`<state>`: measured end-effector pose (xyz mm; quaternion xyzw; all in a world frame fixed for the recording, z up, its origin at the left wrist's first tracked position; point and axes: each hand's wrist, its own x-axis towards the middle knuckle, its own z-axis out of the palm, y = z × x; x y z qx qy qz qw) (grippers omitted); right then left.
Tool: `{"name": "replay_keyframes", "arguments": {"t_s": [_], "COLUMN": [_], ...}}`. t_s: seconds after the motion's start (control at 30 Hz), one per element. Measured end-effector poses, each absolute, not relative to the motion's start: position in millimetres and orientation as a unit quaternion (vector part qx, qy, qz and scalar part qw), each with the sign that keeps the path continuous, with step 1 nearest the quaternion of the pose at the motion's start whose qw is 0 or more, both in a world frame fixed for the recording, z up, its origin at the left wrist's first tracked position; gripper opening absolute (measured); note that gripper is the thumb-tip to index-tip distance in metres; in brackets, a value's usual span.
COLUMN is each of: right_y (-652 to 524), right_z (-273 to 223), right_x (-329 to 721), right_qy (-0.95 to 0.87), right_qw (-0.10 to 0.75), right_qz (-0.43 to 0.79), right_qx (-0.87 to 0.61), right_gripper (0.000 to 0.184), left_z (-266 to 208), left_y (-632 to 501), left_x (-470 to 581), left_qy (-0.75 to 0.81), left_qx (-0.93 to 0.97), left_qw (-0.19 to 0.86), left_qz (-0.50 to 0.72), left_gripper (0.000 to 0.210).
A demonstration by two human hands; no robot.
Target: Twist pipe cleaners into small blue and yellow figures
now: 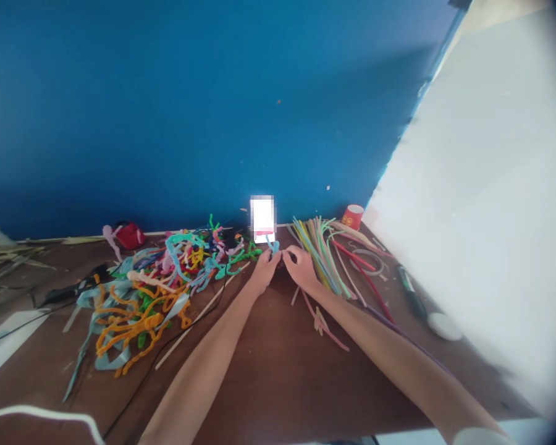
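Both arms (217, 352) stretched forward, hands (301, 267) close together, fingers (297, 251) bent

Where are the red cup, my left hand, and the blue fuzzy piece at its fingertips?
Red cup (351, 220), head view, on its side wall.
Left hand (264, 270), head view, on its back.
Blue fuzzy piece (275, 247), head view, its visible middle.
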<state>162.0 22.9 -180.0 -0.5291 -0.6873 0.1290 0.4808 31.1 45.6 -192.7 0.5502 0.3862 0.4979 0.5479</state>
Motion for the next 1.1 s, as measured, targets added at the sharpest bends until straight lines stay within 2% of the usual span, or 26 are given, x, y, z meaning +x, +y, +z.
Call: {"name": "replay_keyframes", "arguments": {"t_s": [0.07,0.2,0.43,0.73,0.87,1.1], "right_y": [19,14,15,10,14,29], "right_z": [-179,-181,-187,-180,-180,-184], "right_x": [160,159,163,156,158,169], "right_qy": [-0.700,-0.726,-0.751,-0.773,-0.755,-0.650], "right_qw": [0.483,0.459,0.398,0.309,0.327,0.473], "right_qz": [0.081,0.013,-0.091,-0.113,-0.039,0.202], "right_qx": [-0.520,-0.511,-0.519,-0.542,-0.567,-0.560], "right_gripper": [0.017,0.025,0.028,0.024,0.017,0.020], "left_z": [-195,-196,-195,-195,-192,-193], "left_y": [48,52,51,51,48,41], "left_x": [30,29,28,29,28,30], "left_qy": [0.386,0.376,0.374,0.364,0.369,0.378], "left_qx": [0.502,0.424,0.403,0.421,0.481,0.610], "left_qw": [0.574,0.627,0.635,0.634,0.606,0.503], "left_qz": [0.519,0.535,0.542,0.537,0.516,0.481], "left_gripper": [0.034,0.034,0.033,0.027,0.029,0.023]}}
